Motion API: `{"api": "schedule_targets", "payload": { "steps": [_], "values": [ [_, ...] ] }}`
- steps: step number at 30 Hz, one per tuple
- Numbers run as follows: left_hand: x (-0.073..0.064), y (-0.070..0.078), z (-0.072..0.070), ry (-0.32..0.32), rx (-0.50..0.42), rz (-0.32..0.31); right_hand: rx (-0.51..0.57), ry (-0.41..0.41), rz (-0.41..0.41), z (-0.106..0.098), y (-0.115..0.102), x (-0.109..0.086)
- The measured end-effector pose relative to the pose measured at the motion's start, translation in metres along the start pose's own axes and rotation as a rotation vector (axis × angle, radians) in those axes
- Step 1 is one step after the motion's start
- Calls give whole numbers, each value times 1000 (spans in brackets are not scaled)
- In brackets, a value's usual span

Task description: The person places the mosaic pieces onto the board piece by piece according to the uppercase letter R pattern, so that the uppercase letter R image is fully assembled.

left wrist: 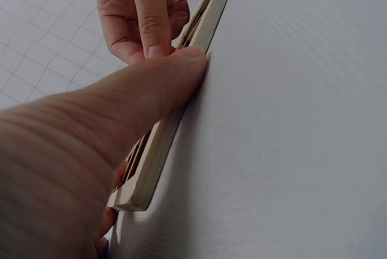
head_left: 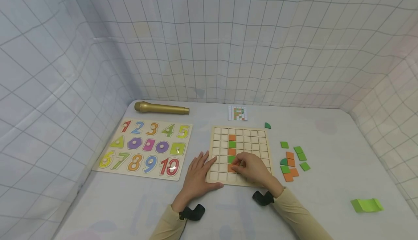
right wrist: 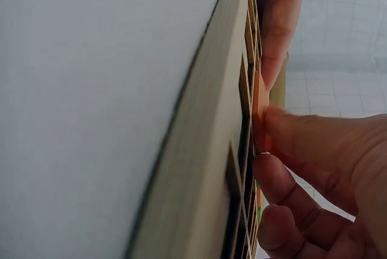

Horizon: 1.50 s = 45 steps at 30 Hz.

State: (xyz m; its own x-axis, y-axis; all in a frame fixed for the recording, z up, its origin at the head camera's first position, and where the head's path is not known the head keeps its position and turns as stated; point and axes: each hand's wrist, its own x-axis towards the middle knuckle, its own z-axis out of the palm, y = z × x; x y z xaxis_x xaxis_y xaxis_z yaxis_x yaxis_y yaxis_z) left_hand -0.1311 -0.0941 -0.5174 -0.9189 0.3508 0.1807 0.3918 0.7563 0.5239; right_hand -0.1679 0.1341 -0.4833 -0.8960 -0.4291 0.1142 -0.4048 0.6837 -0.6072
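A light wooden grid board [head_left: 253,139] lies flat in front of me. One of its columns holds alternating orange and green square tiles [head_left: 232,144]. At the near end of that column, my right hand [head_left: 254,168] pinches an orange square tile [right wrist: 260,98] between thumb and fingers. In the right wrist view this tile shows slightly raised and tilted at the grid's dividers. My left hand [head_left: 197,179] rests with fingers spread on the board's near left corner. Its thumb [left wrist: 163,77] lies along the near edge.
Right of the board lie loose orange and green square tiles [head_left: 290,155] and dark green quarter-round pieces [head_left: 267,125]. A small pattern card [head_left: 237,113] sits behind it. Leftward are a number-and-shape puzzle [head_left: 143,174] and a gold microphone [head_left: 161,108]. A curved green block [head_left: 367,205] stands far right.
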Motion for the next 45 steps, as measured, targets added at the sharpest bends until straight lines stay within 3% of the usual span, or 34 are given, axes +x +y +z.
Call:
{"api": "schedule_targets", "payload": {
  "steps": [8,13,17,23,29,33,39,45],
  "values": [
    [-1,0,0,-1,1,-5,-44,-4,-21,0,1,0],
    [0,0,0,0,-5,-11,-2,16,-29,-8,8,-2],
    [0,1,0,-8,-1,-17,12,93,-45,-18,19,-1],
    [0,1,0,-10,-8,-16,-14,280,-68,-41,48,-2],
    [0,0,0,-7,-9,-14,-68,461,0,-68,74,-6],
    [0,0,0,-11,0,-19,-90,529,47,-80,84,-12],
    [-1,1,0,-10,-8,-16,-89,544,150,-88,94,-19],
    [0,0,0,-9,-6,-10,-93,492,239,-92,102,-23]
  ]
}}
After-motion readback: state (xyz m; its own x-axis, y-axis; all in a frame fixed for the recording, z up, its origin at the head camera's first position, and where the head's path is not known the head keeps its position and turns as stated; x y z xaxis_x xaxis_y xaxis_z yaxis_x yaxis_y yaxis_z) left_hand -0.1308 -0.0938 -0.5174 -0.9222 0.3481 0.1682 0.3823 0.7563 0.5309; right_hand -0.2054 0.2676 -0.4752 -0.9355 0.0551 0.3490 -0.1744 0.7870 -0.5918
